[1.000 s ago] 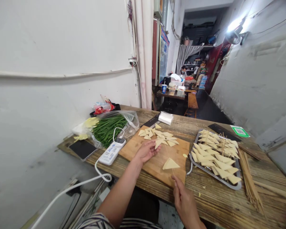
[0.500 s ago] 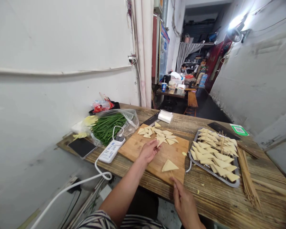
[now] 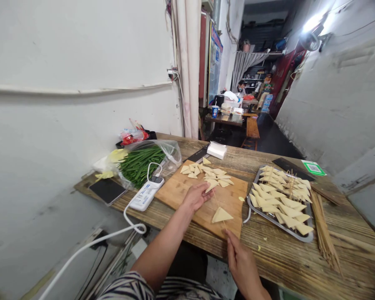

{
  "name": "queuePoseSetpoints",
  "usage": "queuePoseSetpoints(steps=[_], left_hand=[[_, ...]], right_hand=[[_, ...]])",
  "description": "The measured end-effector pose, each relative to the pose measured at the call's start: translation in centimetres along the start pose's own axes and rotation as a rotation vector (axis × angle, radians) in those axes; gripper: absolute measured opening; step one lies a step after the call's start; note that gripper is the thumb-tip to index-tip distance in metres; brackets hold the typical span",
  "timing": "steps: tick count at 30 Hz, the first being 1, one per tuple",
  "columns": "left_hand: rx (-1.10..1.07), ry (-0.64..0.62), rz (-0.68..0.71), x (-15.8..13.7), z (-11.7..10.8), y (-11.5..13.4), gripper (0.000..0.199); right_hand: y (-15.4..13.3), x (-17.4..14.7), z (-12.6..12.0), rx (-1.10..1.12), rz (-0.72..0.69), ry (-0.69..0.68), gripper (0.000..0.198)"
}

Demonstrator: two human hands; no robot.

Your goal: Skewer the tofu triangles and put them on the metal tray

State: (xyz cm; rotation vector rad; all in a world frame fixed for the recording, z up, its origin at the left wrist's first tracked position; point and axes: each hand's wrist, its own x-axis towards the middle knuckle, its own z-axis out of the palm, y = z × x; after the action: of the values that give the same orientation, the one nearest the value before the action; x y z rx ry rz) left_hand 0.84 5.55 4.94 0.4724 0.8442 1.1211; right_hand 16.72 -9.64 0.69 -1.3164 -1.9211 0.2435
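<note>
My right hand pinches the near end of a thin wooden skewer. A pale yellow tofu triangle is threaded on that skewer, above the cutting board. The skewer's far tip points toward my left hand, whose fingers are closed on another tofu triangle. Whether the tip touches this second piece, I cannot tell. Just beyond my left fingers, several loose tofu triangles lie on the board's far part.
At the right a metal tray holds rows of skewered triangles, beside a bundle of bare skewers. Green chives in a plastic bag, a white power strip and a phone are at the left. A knife lies behind the board.
Both hands stay almost in place, and the skewer's tip shows more clearly near my left fingers. The whole view has shifted slightly.
</note>
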Motion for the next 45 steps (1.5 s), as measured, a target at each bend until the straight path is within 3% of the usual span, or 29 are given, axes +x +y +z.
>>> queuePoseSetpoints(steps=[20, 29, 37, 45], left_hand=[[0.07, -0.024, 0.004, -0.1, 0.1, -0.4, 0.007], [0.174, -0.146, -0.025, -0.4, 0.1, -0.3, 0.011], [0.197, -0.177, -0.053, -1.2, 0.7, -0.6, 0.014], [0.147, -0.092, -0.004, -1.3, 1.3, -0.9, 0.013]], right_hand=[[0.3, -0.4, 0.2, -0.018, 0.041, -0.03, 0.038], [-0.2, -0.4, -0.3, -0.025, 0.053, -0.039, 0.039], [-0.1, -0.3, -0.6, -0.016, 0.033, -0.017, 0.039], [0.5, -0.4, -0.6, -0.008, -0.001, -0.002, 0.037]])
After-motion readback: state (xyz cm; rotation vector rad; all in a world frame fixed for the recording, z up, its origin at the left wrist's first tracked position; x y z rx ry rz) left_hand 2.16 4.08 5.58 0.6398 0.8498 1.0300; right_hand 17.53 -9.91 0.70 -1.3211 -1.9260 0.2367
